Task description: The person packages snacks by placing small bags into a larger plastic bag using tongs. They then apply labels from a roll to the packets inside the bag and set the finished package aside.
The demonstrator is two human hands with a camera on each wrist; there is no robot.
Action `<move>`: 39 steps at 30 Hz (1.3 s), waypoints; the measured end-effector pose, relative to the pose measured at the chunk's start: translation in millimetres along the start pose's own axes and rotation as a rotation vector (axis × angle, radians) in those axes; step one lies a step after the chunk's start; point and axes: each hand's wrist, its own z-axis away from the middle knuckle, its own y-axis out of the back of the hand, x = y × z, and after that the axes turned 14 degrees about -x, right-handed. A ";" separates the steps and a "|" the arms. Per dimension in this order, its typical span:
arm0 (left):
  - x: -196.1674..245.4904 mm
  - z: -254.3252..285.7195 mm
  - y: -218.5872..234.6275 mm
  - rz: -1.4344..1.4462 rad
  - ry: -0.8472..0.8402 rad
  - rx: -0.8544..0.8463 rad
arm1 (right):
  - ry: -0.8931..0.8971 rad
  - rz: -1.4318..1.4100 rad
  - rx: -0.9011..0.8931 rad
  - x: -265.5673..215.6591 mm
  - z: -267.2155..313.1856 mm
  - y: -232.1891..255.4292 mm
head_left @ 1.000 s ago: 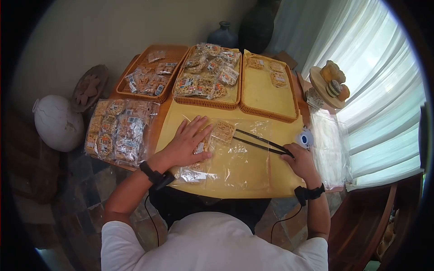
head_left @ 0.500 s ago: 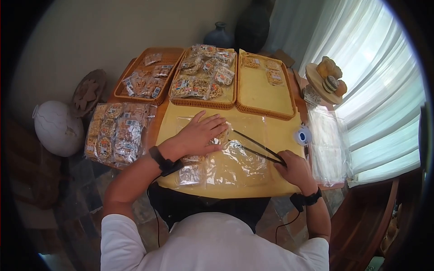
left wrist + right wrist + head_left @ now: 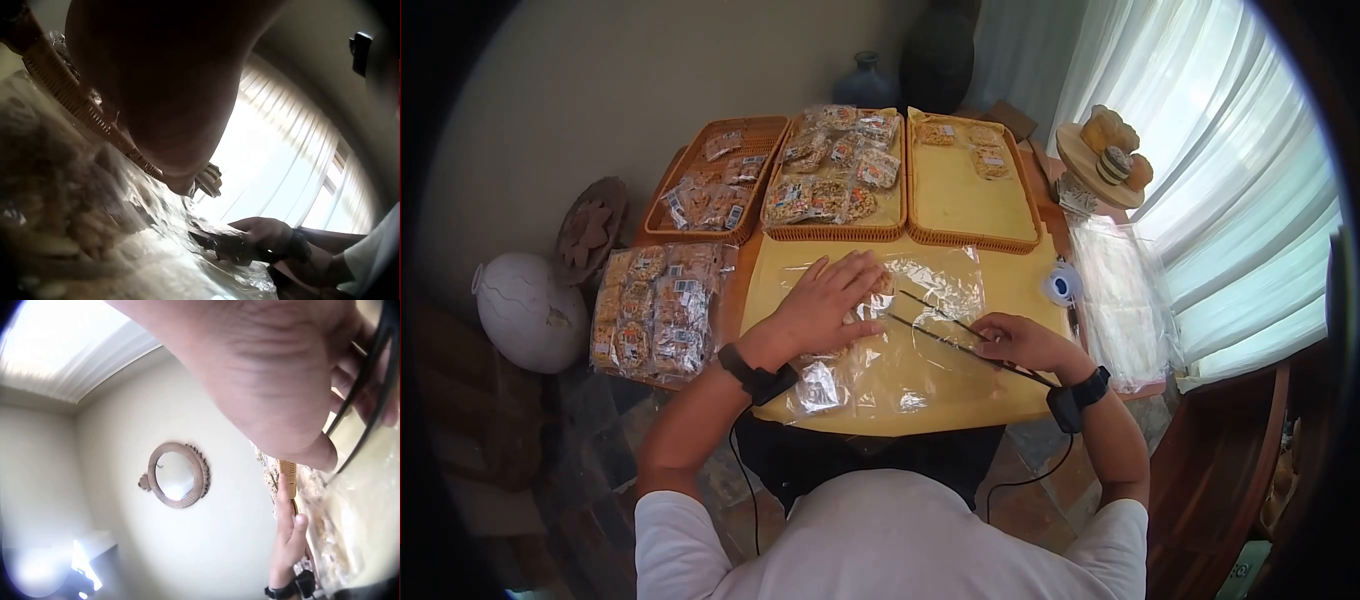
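My left hand (image 3: 830, 300) lies with extended fingers on a large clear plastic bag (image 3: 945, 275), over packets of pale snack pieces. A snack packet (image 3: 884, 288) shows just past its fingertips, and the rest is hidden under the palm. Shiny wrapping (image 3: 820, 388) sticks out nearer the body. My right hand (image 3: 1020, 345) grips black tongs (image 3: 935, 335) partway along the arms, their closed end pointing back to the wrist. The two tong tips stand apart, close to the left fingers, and overlap the bag. In the right wrist view the tong arms (image 3: 375, 409) pass beside the curled fingers.
Three wicker trays line the back: a left tray (image 3: 752, 212) and a middle tray (image 3: 830, 233) with packets, a right tray (image 3: 975, 240) with a few. A filled bag (image 3: 680, 320) lies left. On the right are a tape roll (image 3: 1061, 286) and stacked clear bags (image 3: 1115, 300).
My right hand has shifted left and forward along the tongs, from their end to partway up the arms. The left hand has slid right, onto the packet by the tong tips.
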 end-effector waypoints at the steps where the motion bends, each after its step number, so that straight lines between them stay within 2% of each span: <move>1: 0.5 7.9 5.0 0.070 0.061 0.063 | -0.011 -0.053 -0.074 -12.2 12.0 -1.5; 2: -3.2 22.1 9.7 0.070 0.066 0.068 | -0.021 -0.106 -0.148 -18.6 18.1 -1.8; 4: -7.9 59.4 7.9 0.193 0.305 0.120 | -0.019 -0.044 -0.167 -9.8 25.3 -5.7; 5: -1.5 70.8 -0.3 0.195 0.307 0.116 | 0.045 0.122 -0.089 -7.5 29.5 -9.0; 6: 6.3 83.6 -9.7 0.244 0.390 0.104 | 0.111 0.290 -0.010 -6.9 31.2 -9.4; 7: 13.8 94.1 -18.6 0.299 0.477 0.093 | 0.109 0.292 -0.019 -7.0 32.0 -7.7; 8: 19.3 98.1 -27.8 0.307 0.487 0.096 | 0.129 0.378 0.052 -7.7 32.3 -4.7; 9: 24.4 98.5 -38.2 0.288 0.491 0.070 | 0.149 0.460 0.126 -7.4 32.8 -2.5; 12: 30.3 92.4 -44.9 0.285 0.498 0.044 | 0.181 0.483 0.175 2.1 35.2 13.5; 14: 31.3 86.2 -44.0 0.288 0.430 0.023 | 0.247 0.478 0.140 2.9 38.9 22.2; 16: 26.6 80.8 -42.0 0.293 0.385 0.017 | -0.128 -0.238 -0.070 -6.9 46.0 31.2; 18: 16.6 73.1 -46.4 0.276 0.258 0.000 | -0.107 -0.235 -0.112 -8.3 45.6 37.2; 25: 8.9 68.9 -43.4 0.235 0.309 0.067 | -0.122 -0.303 -0.308 2.6 37.9 57.2; 26: 9.0 68.4 -43.5 0.232 0.311 0.048 | -0.124 -0.303 -0.308 0.0 35.4 54.7; 28: 8.2 67.9 -43.7 0.224 0.314 0.027 | -0.078 -0.189 -0.130 -7.2 26.6 45.1; 35: 9.9 66.5 -43.4 0.209 0.309 0.022 | 0.014 -0.132 -0.183 -5.7 -0.1 60.1; 39: 11.2 66.6 -44.7 0.184 0.300 0.031 | 0.040 -0.128 -0.290 -6.6 -26.3 56.0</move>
